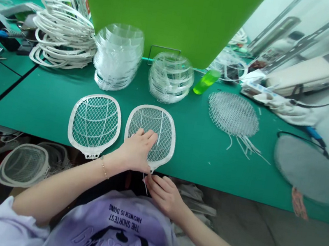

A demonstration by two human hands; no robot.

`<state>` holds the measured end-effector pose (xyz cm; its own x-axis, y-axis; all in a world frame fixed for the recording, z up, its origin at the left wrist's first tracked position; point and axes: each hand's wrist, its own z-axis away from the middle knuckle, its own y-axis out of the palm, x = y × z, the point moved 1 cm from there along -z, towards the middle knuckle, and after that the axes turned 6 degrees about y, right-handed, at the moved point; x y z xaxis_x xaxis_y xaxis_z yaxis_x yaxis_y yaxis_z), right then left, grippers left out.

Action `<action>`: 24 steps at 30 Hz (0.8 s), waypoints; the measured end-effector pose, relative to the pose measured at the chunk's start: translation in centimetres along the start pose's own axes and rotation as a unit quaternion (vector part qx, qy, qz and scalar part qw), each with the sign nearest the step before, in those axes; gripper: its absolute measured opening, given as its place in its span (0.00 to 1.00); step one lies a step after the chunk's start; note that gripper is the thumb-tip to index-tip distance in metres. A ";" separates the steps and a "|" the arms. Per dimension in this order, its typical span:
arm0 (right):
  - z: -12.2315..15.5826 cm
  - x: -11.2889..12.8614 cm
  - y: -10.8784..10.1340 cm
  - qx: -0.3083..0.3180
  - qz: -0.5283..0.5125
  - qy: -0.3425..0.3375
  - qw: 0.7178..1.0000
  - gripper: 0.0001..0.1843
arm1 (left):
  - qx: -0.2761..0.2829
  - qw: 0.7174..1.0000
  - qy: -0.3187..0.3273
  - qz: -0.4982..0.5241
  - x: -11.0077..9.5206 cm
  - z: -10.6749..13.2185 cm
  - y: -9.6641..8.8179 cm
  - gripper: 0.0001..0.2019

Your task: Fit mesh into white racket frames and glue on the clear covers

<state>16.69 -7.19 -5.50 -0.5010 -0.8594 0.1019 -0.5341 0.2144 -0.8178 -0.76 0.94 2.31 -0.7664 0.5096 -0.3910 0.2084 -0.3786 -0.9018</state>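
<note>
Two white mosquito-swatter heads with mesh lie side by side near the table's front edge. On the right swatter head (166, 142), my left hand (137, 150) presses with curled fingers, its thumb down by the narrow neck. Just below that neck, my right hand (163, 195) has its fingers pinched together. A thin white wire (145, 184) hangs from the neck at those fingertips; the exact grip is partly hidden. Left of my hands, the other swatter head (94, 124) shows wider mesh and curved white ribs, with my left forearm passing close to its neck.
Behind stand stacks of white frames (64, 36), clear rings (118, 59) and more rings (171, 78), before a green panel (169, 11). A green cylinder (207, 82), mesh sheets (233, 113) and a grey mesh stack (307, 166) lie rightward. Finished-looking heads (25, 165) sit below the table's left.
</note>
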 end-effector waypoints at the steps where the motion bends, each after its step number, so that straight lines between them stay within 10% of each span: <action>1: -0.1 -0.2 0.0 0.003 -0.002 -0.012 1.000 0.16 | -0.004 1.000 -0.002 0.001 -0.1 -0.1 0.2 0.28; 7: 0.0 -0.6 -2.0 0.029 -0.024 0.049 0.998 0.13 | -0.093 0.993 0.064 0.043 1.7 2.7 0.2 0.25; 9: 0.8 -0.2 -3.7 0.012 -0.027 0.101 0.994 0.17 | -0.141 0.986 0.075 0.040 4.3 6.2 -0.6 0.27; 14: 0.7 2.4 -5.8 -0.089 -0.055 0.177 0.979 0.20 | -0.062 0.997 0.012 -0.035 11.9 15.8 -0.6 0.39; 24: -9.1 7.3 5.1 -0.053 -0.055 0.215 0.974 0.15 | -0.184 0.980 -0.017 -0.075 9.9 14.6 2.3 0.29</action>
<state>4.08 -8.18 -3.80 -0.6641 -0.6104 0.4317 -0.6559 0.1986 -0.7282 -16.72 -6.15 -0.96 -0.8232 0.5107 -0.2482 0.2921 0.0061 -0.9564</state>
